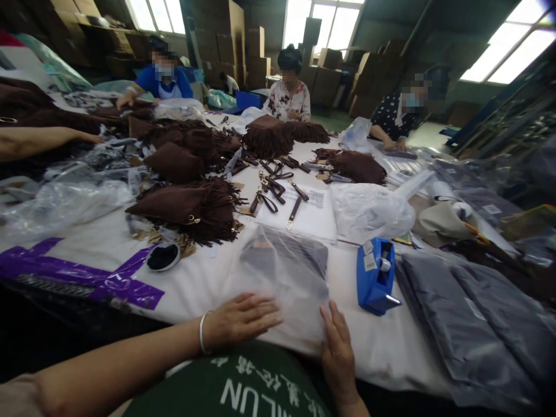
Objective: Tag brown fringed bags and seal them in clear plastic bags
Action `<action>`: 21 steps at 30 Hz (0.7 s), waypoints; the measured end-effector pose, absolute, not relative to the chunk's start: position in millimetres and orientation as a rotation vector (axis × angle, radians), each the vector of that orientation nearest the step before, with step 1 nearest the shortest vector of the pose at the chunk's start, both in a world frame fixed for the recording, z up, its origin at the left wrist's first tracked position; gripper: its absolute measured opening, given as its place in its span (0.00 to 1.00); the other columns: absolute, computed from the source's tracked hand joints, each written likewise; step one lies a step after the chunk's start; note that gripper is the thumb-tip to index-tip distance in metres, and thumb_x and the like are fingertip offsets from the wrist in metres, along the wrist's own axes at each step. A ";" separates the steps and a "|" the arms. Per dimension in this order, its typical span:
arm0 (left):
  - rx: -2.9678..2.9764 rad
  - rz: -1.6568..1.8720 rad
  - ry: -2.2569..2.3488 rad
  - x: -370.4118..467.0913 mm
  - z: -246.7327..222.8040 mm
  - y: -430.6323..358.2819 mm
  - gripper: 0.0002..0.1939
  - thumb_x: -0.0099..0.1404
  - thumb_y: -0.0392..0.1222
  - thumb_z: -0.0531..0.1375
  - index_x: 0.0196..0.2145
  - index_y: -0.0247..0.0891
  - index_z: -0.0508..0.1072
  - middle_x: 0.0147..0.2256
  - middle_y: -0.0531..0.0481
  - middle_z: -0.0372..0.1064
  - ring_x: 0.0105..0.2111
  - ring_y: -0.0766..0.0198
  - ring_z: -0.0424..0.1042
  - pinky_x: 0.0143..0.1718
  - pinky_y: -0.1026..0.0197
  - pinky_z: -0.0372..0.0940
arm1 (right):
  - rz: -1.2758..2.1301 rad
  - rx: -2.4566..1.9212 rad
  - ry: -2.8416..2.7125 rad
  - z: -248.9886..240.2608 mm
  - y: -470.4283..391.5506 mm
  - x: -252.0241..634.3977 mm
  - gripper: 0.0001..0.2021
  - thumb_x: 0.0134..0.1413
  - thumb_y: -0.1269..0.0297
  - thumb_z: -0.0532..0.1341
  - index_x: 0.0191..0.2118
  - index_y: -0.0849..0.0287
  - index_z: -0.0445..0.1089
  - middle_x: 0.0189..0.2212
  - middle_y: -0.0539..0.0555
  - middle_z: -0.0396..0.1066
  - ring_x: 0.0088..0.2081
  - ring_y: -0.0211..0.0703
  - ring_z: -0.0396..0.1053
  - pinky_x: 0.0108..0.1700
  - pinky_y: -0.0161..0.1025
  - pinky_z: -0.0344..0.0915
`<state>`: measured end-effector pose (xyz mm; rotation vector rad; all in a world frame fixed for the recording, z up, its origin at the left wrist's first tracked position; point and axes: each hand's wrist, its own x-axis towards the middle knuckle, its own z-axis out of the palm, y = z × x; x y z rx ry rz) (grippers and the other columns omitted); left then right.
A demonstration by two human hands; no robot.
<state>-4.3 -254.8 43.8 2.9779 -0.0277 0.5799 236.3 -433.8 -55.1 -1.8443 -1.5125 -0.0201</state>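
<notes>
A clear plastic bag (295, 289) lies flat on the table before me, with a dark folded item (299, 255) inside its far part. My left hand (243, 318) rests with fingers stretched over the near left part of the bag. At the bag's right edge, my right hand (339, 347) is held flat with its fingers extended. Neither hand grips anything. A blue tape dispenser (376, 278) stands just right of the bag. Beyond the bag, several brown wrist straps (271, 191) with metal clasps lie on and around a stack of white sheets (321, 220).
Brown fringed bags (186, 211) are piled to the left and at the back. Dark packed items in plastic (478, 313) lie at right. Purple tape (108, 284) runs along the near left edge, beside a small round dish (163, 256). Several people sit or reach in around the table.
</notes>
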 end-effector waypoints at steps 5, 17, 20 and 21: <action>2.954 0.870 0.764 -26.6 45.6 -228.1 0.29 0.66 0.38 0.57 0.62 0.38 0.53 0.55 0.41 0.62 0.58 0.50 0.55 0.58 0.47 0.52 | -0.090 -1.831 -1.723 -50.0 -423.8 243.3 0.32 0.54 0.80 0.42 0.63 0.53 0.51 0.65 0.55 0.46 0.64 0.50 0.49 0.63 0.61 0.47; 2.740 0.551 0.764 -73.3 14.5 -203.7 0.17 0.62 0.28 0.51 0.48 0.37 0.69 0.36 0.46 0.67 0.38 0.59 0.65 0.44 0.55 0.64 | 0.040 -1.690 -2.041 -43.2 -432.2 270.3 0.33 0.52 0.82 0.42 0.62 0.53 0.53 0.58 0.52 0.61 0.61 0.45 0.56 0.60 0.55 0.58; 2.853 0.385 0.686 -82.0 8.8 -208.0 0.28 0.61 0.25 0.49 0.59 0.40 0.60 0.43 0.43 0.68 0.46 0.56 0.65 0.50 0.53 0.62 | 0.048 -1.667 -2.094 -48.4 -432.3 276.1 0.34 0.50 0.82 0.41 0.62 0.53 0.53 0.60 0.52 0.59 0.61 0.46 0.56 0.59 0.54 0.59; 2.882 0.341 0.619 -79.6 8.1 -208.2 0.32 0.61 0.24 0.48 0.61 0.41 0.56 0.49 0.43 0.66 0.52 0.55 0.63 0.54 0.51 0.59 | 0.038 -1.673 -2.089 -51.1 -432.7 278.0 0.35 0.49 0.82 0.41 0.62 0.53 0.53 0.60 0.52 0.57 0.61 0.46 0.55 0.59 0.54 0.60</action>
